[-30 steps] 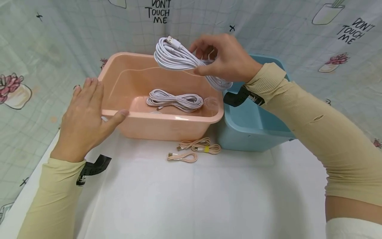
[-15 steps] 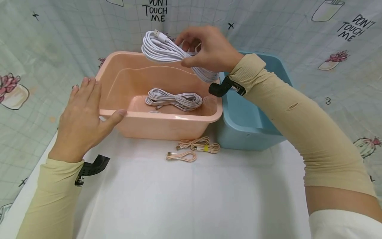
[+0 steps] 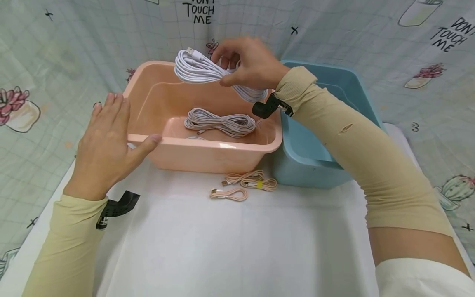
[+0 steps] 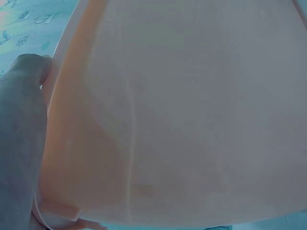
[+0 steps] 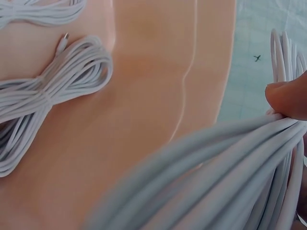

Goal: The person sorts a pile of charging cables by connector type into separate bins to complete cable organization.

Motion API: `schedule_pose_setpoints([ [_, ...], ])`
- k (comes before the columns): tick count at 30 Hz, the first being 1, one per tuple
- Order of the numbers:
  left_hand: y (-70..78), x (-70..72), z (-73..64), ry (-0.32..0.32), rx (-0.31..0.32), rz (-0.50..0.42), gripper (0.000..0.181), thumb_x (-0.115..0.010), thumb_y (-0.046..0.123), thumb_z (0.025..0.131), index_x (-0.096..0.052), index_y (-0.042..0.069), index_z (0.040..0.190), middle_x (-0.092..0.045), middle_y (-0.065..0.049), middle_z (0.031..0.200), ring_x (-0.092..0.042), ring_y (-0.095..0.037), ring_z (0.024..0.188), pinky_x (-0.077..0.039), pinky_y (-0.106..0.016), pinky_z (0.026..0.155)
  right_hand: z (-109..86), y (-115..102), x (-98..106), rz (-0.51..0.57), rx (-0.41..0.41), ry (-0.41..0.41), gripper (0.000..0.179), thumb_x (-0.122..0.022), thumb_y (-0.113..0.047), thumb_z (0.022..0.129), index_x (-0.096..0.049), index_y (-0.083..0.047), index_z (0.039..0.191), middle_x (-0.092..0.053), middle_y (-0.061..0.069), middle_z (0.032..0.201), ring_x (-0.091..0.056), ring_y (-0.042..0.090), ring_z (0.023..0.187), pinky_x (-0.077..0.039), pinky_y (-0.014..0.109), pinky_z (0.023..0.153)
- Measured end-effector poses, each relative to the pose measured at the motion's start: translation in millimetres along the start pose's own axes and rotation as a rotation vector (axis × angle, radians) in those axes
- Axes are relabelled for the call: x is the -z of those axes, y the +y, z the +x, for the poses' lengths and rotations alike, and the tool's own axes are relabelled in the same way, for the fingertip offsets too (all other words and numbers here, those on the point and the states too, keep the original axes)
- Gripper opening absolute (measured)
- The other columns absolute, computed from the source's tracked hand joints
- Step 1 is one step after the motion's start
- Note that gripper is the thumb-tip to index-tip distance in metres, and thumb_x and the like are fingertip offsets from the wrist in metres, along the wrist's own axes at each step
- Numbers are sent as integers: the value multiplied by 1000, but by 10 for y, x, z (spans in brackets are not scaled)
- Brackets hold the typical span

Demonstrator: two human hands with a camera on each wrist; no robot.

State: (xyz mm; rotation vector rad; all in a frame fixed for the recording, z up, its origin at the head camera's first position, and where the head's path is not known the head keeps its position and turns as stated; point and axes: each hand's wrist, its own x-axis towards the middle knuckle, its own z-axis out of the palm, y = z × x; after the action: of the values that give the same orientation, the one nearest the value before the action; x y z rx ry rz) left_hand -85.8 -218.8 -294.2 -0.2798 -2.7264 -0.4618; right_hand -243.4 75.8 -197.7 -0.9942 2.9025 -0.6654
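My right hand [image 3: 252, 64] pinches a coiled white USB cable [image 3: 196, 68] at its tied middle, above the far side of the peach plastic bin [image 3: 200, 159]. Its USB plug points up and left. On the bin floor lies another white cable coil [image 3: 222, 123]; a further white coil [image 5: 43, 14] shows beside it in the right wrist view. My left hand [image 3: 107, 148] rests against the bin's left end with fingers straight, the thumb lying on the near rim. In the left wrist view, part of that hand [image 4: 21, 129] lies along the bin's edge.
A blue bin [image 3: 308, 173] stands against the peach bin's right side, partly hidden by my right forearm. Several short peach cables [image 3: 230, 194] lie on the white tabletop [image 3: 222, 247] in front. A printed curtain [image 3: 148, 29] hangs behind the bins.
My right hand has carried the white USB cable leftward, from near the blue bin to over the peach bin, and slightly down in the last half second. My left hand stays in place.
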Motion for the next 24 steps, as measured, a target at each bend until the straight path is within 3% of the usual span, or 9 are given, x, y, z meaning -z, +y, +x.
schedule_pose_setpoints([
  [24,-2,-15,-4,7,8,0,92,-55,59,89,-26,-3,152,-27,-24,159,-18,-36,153,-6,-45,129,132,152,-161,4,-71,-85,41,-78,-23,80,-65,-26,119,-62,-3,104,-54,10,94,-46,20,82],
])
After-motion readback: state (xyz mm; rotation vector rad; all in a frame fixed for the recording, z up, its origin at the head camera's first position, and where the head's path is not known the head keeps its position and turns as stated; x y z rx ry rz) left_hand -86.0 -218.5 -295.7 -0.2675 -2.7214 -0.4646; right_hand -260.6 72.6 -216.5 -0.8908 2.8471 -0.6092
